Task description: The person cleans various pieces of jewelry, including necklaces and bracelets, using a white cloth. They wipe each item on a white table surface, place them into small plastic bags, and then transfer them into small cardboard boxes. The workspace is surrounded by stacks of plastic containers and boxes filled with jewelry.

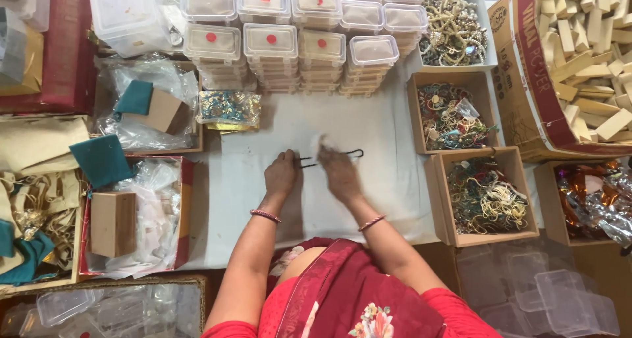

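Left hand [282,173]: I see it pinching the thin black bent metal wire [332,156], mid white cloth-covered table [388,180].
Right hand [339,173]: closed on wire, small white wad [316,142].

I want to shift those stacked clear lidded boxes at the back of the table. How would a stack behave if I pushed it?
The stacked clear boxes look like thin plastic, so probably light. The stacks are tall and narrow, so a push near the top would likely topple or shear one. Smooth lids may let the boxes slide apart; pushing low seems safer.

stacked clear lidded boxes [272,43]; jewellery cartons [484,196]; wooden blocks [592,55]
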